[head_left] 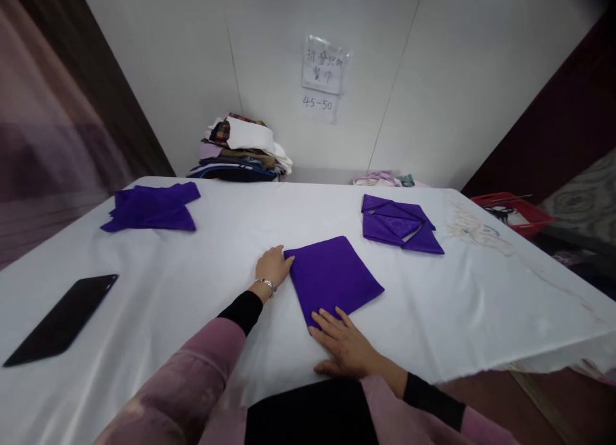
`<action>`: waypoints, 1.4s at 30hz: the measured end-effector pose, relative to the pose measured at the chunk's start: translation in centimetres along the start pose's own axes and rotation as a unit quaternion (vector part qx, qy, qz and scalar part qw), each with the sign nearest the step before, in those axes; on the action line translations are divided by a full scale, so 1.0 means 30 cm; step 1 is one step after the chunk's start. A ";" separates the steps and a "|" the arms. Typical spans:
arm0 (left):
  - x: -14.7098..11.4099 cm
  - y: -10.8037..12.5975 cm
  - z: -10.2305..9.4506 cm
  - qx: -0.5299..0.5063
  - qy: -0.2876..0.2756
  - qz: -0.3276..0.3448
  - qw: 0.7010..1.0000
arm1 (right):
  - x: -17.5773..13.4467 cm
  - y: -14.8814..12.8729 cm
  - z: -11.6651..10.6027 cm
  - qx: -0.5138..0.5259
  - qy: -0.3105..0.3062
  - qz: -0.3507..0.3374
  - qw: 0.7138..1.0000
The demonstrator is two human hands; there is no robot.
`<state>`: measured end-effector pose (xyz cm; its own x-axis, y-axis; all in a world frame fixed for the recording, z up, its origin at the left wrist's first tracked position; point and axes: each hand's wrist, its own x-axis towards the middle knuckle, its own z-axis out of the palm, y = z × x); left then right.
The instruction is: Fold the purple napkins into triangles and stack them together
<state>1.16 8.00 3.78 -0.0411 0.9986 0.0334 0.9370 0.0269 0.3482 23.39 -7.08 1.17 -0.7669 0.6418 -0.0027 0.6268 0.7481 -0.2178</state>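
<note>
A purple cloth napkin (332,275), folded into a flat square, lies turned cornerwise on the white-covered table in front of me. My left hand (273,265), with a bracelet at its wrist, is at the napkin's left corner, which sits between the thumb and the curled fingers. Spread flat, my right hand (344,345) rests its fingertips on the corner closest to me. Back and to the right is a second purple napkin (392,224), folded into a layered shape. Several loosely heaped purple napkins (154,208) lie at the far left.
A dark flat tablet-like slab (62,320) lies on the white tablecloth (231,220) at left. Stacked clothes (240,150) stand behind the back edge, below a handwritten paper sign (323,67) on the wall. A red basket (517,211) is beyond the right edge.
</note>
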 end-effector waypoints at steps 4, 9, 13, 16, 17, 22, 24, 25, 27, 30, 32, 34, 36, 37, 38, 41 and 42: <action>0.035 0.028 0.018 -0.027 -0.023 -0.024 0.999 | 0.003 -0.007 -0.014 0.012 -0.014 0.011 1.000; 0.063 0.018 0.015 -0.052 -0.020 -0.021 0.998 | 0.003 -0.021 -0.065 0.047 -0.014 0.014 0.999; 0.122 -0.036 -0.026 -0.057 -0.005 -0.016 0.998 | 0.015 0.029 -0.131 0.070 0.052 0.044 0.995; 0.189 -0.085 -0.057 -0.066 -0.001 -0.017 0.998 | 0.058 0.151 -0.168 0.100 0.146 0.095 0.980; 0.211 -0.099 -0.064 -0.071 0.000 -0.019 0.997 | 0.081 0.206 -0.178 0.111 0.177 0.120 0.970; 0.265 -0.132 -0.061 -0.095 0.023 -0.040 0.994 | 0.250 0.487 -0.229 0.104 0.188 0.317 0.924; 0.235 -0.121 -0.053 -0.101 0.039 -0.038 0.993 | 0.326 0.566 -0.248 0.084 0.167 0.344 0.920; 0.203 -0.110 -0.050 -0.100 0.049 -0.019 0.994 | 0.363 0.596 -0.256 0.077 0.158 0.348 0.921; 0.107 -0.081 -0.044 -0.086 0.071 0.067 0.992 | 0.432 0.637 -0.266 0.066 0.138 0.350 0.924; -0.081 -0.033 -0.035 -0.051 0.057 0.257 0.963 | 0.518 0.666 -0.272 0.052 0.089 0.341 0.934; -0.188 -0.010 -0.027 -0.022 0.009 0.327 0.945 | 0.560 0.675 -0.275 0.041 0.051 0.333 0.941; -0.250 0.002 -0.019 0.009 -0.019 0.350 0.936 | 0.589 0.680 -0.280 0.029 0.017 0.327 0.945; -0.266 0.005 -0.008 0.048 -0.028 0.348 0.936 | 0.611 0.684 -0.288 0.022 -0.013 0.322 0.946; -0.263 0.005 -0.002 0.068 -0.028 0.346 0.935 | 0.619 0.685 -0.294 0.022 -0.027 0.320 0.947; -0.256 0.004 0.004 0.086 -0.026 0.348 0.933 | 0.627 0.685 -0.300 0.025 -0.040 0.319 0.947; -0.234 -0.008 0.011 0.121 -0.010 0.368 0.922 | 0.633 0.681 -0.324 0.047 -0.070 0.322 0.943; -0.229 -0.019 0.008 0.127 -0.004 0.375 0.918 | 0.626 0.677 -0.333 0.060 -0.074 0.326 0.940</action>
<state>1.00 1.12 3.14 0.6507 0.7405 0.1678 0.7512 -0.6600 -0.0004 23.09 21.86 6.43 -0.2404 0.9206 -0.3076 0.9575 0.1730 -0.2307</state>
